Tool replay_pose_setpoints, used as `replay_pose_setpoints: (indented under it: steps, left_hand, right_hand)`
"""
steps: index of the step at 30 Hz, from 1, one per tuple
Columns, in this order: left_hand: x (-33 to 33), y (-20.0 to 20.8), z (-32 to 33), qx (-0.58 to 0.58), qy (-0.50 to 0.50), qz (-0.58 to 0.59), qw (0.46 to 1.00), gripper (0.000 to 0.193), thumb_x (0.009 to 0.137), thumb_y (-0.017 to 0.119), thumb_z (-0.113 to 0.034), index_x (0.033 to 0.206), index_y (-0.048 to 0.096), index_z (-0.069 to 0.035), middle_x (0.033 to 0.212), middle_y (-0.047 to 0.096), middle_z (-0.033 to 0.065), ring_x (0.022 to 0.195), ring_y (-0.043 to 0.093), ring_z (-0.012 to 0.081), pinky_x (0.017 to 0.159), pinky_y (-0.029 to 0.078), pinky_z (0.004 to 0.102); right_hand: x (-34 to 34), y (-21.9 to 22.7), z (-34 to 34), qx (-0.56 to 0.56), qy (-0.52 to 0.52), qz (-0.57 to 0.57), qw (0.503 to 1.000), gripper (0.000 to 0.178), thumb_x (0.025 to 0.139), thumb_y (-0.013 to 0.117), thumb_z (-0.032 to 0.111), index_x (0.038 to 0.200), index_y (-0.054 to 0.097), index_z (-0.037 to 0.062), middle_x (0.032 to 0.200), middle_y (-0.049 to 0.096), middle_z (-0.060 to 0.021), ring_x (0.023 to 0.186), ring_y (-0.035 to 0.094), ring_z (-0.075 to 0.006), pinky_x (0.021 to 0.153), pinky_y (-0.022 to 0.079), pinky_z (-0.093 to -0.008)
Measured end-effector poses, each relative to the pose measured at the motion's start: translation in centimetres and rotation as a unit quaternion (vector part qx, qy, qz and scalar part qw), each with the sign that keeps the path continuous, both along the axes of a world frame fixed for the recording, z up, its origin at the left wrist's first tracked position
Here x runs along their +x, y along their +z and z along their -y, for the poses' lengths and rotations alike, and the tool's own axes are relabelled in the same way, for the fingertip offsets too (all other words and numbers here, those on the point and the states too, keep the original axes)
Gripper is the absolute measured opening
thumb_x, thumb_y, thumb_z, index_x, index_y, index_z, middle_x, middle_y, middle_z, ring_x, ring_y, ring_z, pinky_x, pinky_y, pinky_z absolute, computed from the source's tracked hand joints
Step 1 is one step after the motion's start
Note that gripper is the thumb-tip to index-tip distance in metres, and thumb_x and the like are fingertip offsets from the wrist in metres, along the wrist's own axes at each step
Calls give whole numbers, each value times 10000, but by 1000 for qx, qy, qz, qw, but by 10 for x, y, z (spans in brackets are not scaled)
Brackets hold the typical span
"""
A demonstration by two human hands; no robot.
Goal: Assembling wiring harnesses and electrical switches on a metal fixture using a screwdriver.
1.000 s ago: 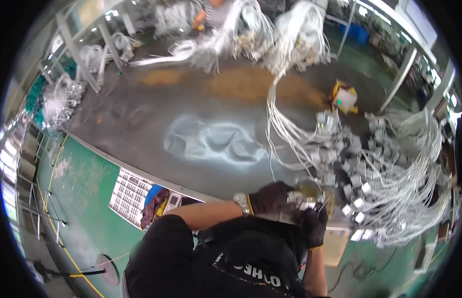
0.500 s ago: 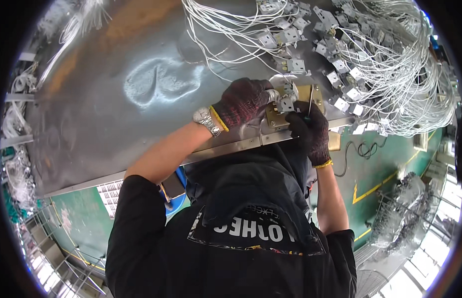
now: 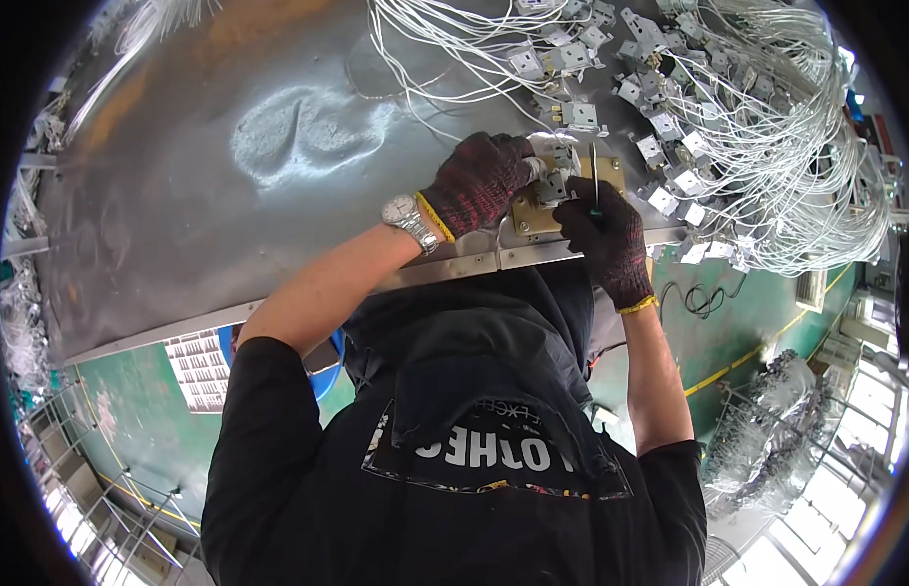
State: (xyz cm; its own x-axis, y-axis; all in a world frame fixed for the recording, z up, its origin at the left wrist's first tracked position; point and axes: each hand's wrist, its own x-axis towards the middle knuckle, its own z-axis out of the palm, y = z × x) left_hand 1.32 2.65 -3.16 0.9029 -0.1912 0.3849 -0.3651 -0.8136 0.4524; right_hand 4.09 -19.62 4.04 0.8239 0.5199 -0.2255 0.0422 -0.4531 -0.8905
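Observation:
On a brass-coloured plate (image 3: 535,221) at the bench's front edge sits a small grey metal-cased part (image 3: 553,189). My left hand (image 3: 476,186), in a dark knitted glove with a yellow cuff, pinches this part from its left side. Just right of it, my right hand (image 3: 608,234), gloved alike, is closed around a screwdriver (image 3: 595,176). Its thin shaft points away from me, and the fingers mostly hide the handle. My right fingertips lie close against the metal part; whether they touch it I cannot tell.
The metal bench (image 3: 181,225) bears a heap of grey metal parts with white wires (image 3: 777,186) at right. Another wired bunch (image 3: 474,39) lies beyond my hands. Below the front edge are a printed sheet (image 3: 196,371), a black cable (image 3: 703,300) and green floor.
My right hand has shifted slightly left and away from me, and the screwdriver shaft now stands straighter. My left hand keeps its hold on the metal part. The whole view has shifted a little.

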Motion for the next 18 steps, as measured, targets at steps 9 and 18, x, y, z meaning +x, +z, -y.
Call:
replay_pose_setpoints:
  steps: [9,18]
  left_hand:
    - [-2,6,5,29,1,39,999,241,843,696,-209,1073,742,-153,1090,713,85,929,686,305,770,546,426]
    - [1,-2,13,12,45,-54,997,281,817,751,-207,1096,754,-174,1117,722,59,914,695,306,772,570,424]
  right_hand:
    - [-1,-1,6,25,-14,-23,999,341,950,683,88,1274,626,1,921,704,-57,763,666,-104,621,534,-252]
    - [-2,-17,12,31,6,51,998,359,931,718,96,1268,646,-3,922,715,-58,728,650,-98,625,537,-258]
